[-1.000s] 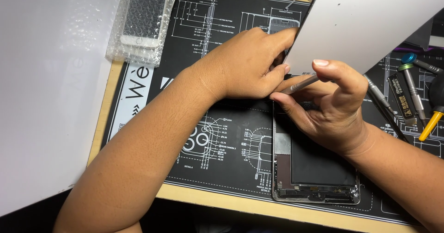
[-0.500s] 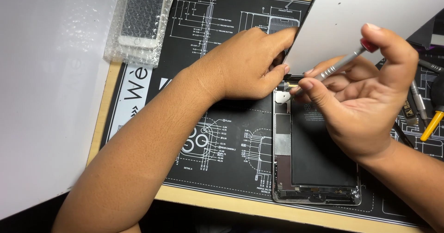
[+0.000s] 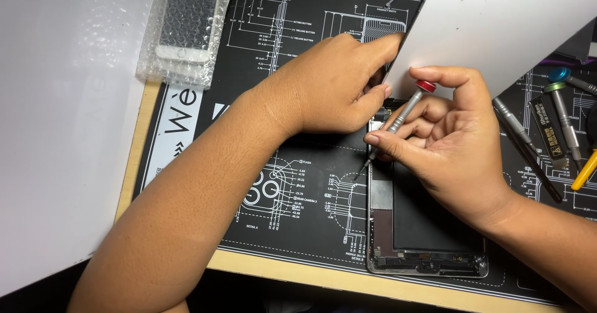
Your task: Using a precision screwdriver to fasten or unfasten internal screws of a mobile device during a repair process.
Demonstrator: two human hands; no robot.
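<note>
Right hand point(image 3: 454, 145) gripping screwdriver point(image 3: 398, 121), tip hovering by opened tablet point(image 3: 423, 226) frame on mat point(image 3: 298, 182), left hand point(image 3: 336, 83) propping lifted panel point(image 3: 497, 27) (fingers curled on edge); keeping driver steady.

a black work mat point(image 3: 298, 226) printed with white diagrams covers a pale wooden bench point(image 3: 134, 164). at the mat's upper left corner lies a white phone wrapped in bubble wrap point(image 3: 183, 30). off the mat's left edge spreads a large white sheet point(image 3: 62, 126). along the mat's right edge lie several tools close together: a blue-capped driver point(image 3: 569, 80), a green-capped driver point(image 3: 563, 117), a dark metal pry tool point(image 3: 525, 148), and a yellow handle point(image 3: 584, 171).
</note>
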